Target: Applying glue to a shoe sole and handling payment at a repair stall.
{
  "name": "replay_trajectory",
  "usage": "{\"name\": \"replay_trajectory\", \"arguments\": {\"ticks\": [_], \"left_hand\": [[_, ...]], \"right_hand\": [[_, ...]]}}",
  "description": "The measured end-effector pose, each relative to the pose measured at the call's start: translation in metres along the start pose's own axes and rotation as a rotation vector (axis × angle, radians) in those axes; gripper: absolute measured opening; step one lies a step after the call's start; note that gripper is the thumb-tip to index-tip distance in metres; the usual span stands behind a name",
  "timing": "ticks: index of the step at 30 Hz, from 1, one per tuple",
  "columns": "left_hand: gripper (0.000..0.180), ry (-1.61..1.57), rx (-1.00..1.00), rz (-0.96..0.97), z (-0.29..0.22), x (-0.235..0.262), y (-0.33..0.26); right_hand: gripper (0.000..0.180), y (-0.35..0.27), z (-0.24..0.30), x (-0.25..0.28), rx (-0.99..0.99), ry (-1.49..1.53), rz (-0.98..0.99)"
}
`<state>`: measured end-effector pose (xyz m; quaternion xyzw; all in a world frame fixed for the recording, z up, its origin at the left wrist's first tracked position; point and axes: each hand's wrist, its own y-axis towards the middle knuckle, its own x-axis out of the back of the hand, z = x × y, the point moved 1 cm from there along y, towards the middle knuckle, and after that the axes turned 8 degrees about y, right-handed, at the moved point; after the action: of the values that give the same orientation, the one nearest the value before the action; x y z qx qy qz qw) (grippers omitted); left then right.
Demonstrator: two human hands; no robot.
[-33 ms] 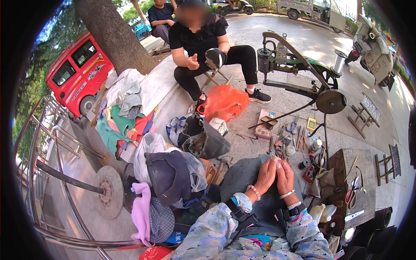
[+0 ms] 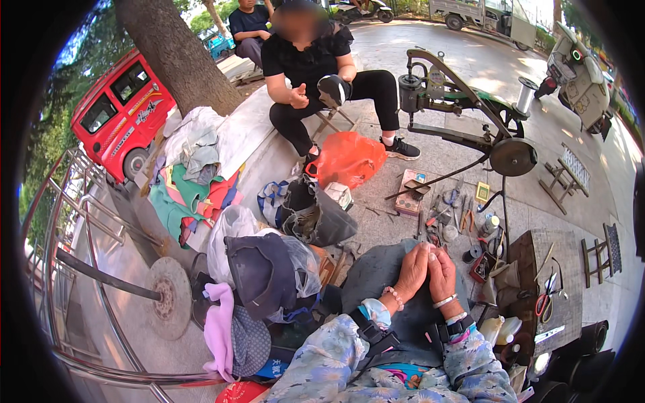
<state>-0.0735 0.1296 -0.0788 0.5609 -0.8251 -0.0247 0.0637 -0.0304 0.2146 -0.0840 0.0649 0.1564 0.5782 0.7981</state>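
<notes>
My left hand [image 2: 410, 275] and my right hand [image 2: 441, 277] meet above a dark grey cloth [image 2: 369, 285] spread over my lap. Both are closed, with curled fingers and thumbs pressed together at the tips. Whatever lies between them, if anything, is too small or hidden to make out. Just beyond my fingertips, hand tools and small parts lie on the paving, among them orange-handled pliers [image 2: 470, 220] and a dark spool [image 2: 472, 254].
A hand-cranked sewing machine [image 2: 463, 127] stands ahead right. A wooden box [image 2: 561, 295] bearing red-handled scissors [image 2: 545, 303] is at my right. Bags and a dark cap [image 2: 261, 275] crowd my left. Opposite sits a person [image 2: 306, 60] holding a dark shoe [image 2: 332, 91], near a red plastic bag [image 2: 349, 160].
</notes>
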Motion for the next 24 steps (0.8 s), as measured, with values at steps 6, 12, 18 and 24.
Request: {"name": "replay_trajectory", "arguments": {"ticks": [6,12,18,24], "left_hand": [[0.04,-0.026,0.005,0.013,-0.001,-0.0019,0.0013],[0.04,-0.002,0.001,0.01,0.0023,-0.0005,0.0005],[0.041,-0.026,0.007,0.024,0.0018,-0.0012,0.0012],[0.041,-0.022,0.019,0.015,0.0031,-0.0006,0.0009]], "right_hand": [[0.021,0.0008,0.0005,0.0021,-0.005,0.0,-0.004],[0.021,0.0013,0.0035,-0.0008,-0.002,-0.023,-0.004],[0.021,0.0006,0.0045,-0.0007,-0.009,0.001,-0.015],[0.02,0.0009,0.0036,-0.0006,-0.001,-0.018,-0.009]]}}
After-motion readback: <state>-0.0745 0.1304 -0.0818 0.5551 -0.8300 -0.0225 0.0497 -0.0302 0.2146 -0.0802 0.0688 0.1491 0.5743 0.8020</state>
